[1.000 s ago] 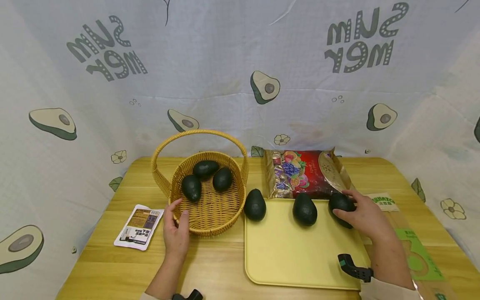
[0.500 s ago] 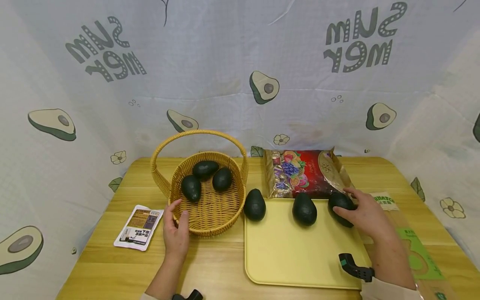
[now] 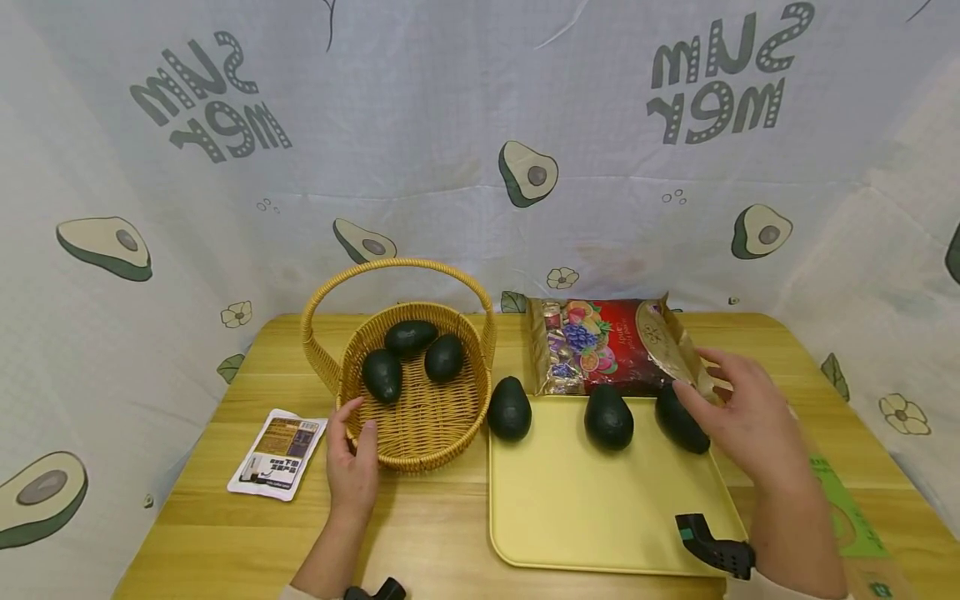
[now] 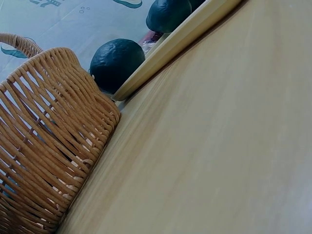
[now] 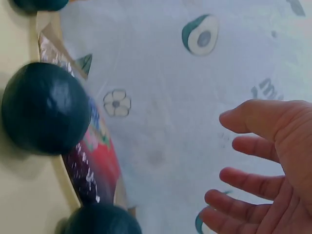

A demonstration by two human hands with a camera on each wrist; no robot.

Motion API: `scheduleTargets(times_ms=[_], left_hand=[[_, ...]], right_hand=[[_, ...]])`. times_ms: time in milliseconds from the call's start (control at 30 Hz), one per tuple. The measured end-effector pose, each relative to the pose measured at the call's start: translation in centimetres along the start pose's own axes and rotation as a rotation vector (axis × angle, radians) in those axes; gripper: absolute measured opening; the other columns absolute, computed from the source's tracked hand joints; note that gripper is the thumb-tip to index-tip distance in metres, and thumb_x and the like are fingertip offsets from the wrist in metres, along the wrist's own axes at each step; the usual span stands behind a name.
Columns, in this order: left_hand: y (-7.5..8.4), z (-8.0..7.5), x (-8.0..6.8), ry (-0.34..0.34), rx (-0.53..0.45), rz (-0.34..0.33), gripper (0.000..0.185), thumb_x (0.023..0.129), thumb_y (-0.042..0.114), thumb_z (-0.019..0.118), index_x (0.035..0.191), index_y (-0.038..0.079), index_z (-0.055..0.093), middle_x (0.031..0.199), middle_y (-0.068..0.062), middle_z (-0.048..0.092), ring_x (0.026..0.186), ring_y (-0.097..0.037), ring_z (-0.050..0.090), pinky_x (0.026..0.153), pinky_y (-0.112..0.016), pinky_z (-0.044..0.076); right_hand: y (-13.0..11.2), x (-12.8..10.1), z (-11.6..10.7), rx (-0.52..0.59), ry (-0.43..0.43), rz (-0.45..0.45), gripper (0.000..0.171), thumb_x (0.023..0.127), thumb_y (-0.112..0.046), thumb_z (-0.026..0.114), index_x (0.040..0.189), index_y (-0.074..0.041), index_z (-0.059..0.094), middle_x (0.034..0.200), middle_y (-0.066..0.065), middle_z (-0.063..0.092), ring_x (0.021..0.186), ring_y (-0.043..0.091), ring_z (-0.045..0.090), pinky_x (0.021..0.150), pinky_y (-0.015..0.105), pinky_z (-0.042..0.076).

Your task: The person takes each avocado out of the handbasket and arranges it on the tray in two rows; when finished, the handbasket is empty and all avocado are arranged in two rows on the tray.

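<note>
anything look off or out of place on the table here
Mildly, yes. One avocado lies half on the left rim of the yellow tray, between it and the basket, while two others lie fully on the tray. The candy bag overlaps the tray's far edge. Nothing looks spilled or damaged.

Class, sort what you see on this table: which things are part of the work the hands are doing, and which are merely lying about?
In the work:
- avocados on the tray
- tray
- wicker basket
- left hand
- right hand

Lying about:
- red sweets bag
- white sachet
- green-printed bag
</note>
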State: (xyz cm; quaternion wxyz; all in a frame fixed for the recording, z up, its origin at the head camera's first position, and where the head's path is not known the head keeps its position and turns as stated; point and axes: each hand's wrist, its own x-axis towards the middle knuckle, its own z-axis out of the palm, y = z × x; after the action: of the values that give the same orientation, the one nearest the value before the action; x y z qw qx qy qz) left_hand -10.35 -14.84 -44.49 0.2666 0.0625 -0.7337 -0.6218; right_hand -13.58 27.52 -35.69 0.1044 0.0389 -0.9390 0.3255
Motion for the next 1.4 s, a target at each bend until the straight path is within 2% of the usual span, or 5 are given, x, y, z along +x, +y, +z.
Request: scheduleTargets(times_ms=[300, 533, 800, 1133, 1400], left_hand=[[-0.1, 0.0, 0.1, 0.000, -0.001, -0.007, 0.032, 0.091, -0.001, 0.050, 0.123, -0.003, 0.049, 0.129, -0.017, 0.043, 0.132, -0.032, 0.026, 0.105, -0.041, 0.017], [0.0, 0.0, 0.1, 0.005, -0.002, -0.013, 0.031, 0.091, 0.000, 0.050, 0.122, 0.001, 0.050, 0.130, -0.018, 0.042, 0.132, -0.029, 0.026, 0.105, -0.035, 0.018], [0.0, 0.0, 0.1, 0.006, 0.013, 0.011, 0.031, 0.090, -0.002, 0.050, 0.121, -0.001, 0.050, 0.127, -0.014, 0.045, 0.131, -0.032, 0.027, 0.104, -0.045, 0.018], [-0.1, 0.0, 0.0, 0.009, -0.007, 0.017, 0.032, 0.090, -0.003, 0.050, 0.122, -0.005, 0.049, 0.128, -0.019, 0.044, 0.130, -0.034, 0.028, 0.104, -0.043, 0.019], [-0.3, 0.0, 0.2, -0.005, -0.023, 0.022, 0.032, 0.090, -0.002, 0.050, 0.122, -0.004, 0.048, 0.129, -0.020, 0.044, 0.126, -0.024, 0.032, 0.102, -0.042, 0.022]], right_hand=[[-4.1, -0.7, 2.1, 0.017, 0.069, -0.183, 0.047, 0.086, -0.019, 0.066, 0.129, -0.010, 0.051, 0.123, 0.015, 0.046, 0.106, 0.034, 0.049, 0.081, 0.052, 0.044], [-7.5, -1.3, 5.2, 0.042, 0.024, -0.330, 0.047, 0.082, -0.018, 0.071, 0.126, -0.019, 0.055, 0.121, 0.001, 0.050, 0.100, 0.021, 0.055, 0.080, 0.044, 0.048], [-10.6, -2.8, 8.6, 0.109, -0.085, -0.478, 0.045, 0.080, -0.023, 0.072, 0.122, -0.026, 0.055, 0.119, -0.010, 0.050, 0.107, 0.009, 0.050, 0.082, 0.036, 0.048], [-14.5, -3.8, 12.7, 0.160, -0.205, -0.549, 0.038, 0.083, -0.027, 0.069, 0.119, -0.027, 0.057, 0.117, -0.014, 0.049, 0.105, 0.004, 0.051, 0.084, 0.031, 0.046], [-18.1, -1.5, 16.3, 0.257, -0.254, -0.501, 0.037, 0.085, -0.030, 0.064, 0.121, -0.023, 0.057, 0.115, -0.008, 0.053, 0.093, 0.004, 0.053, 0.076, 0.025, 0.047]])
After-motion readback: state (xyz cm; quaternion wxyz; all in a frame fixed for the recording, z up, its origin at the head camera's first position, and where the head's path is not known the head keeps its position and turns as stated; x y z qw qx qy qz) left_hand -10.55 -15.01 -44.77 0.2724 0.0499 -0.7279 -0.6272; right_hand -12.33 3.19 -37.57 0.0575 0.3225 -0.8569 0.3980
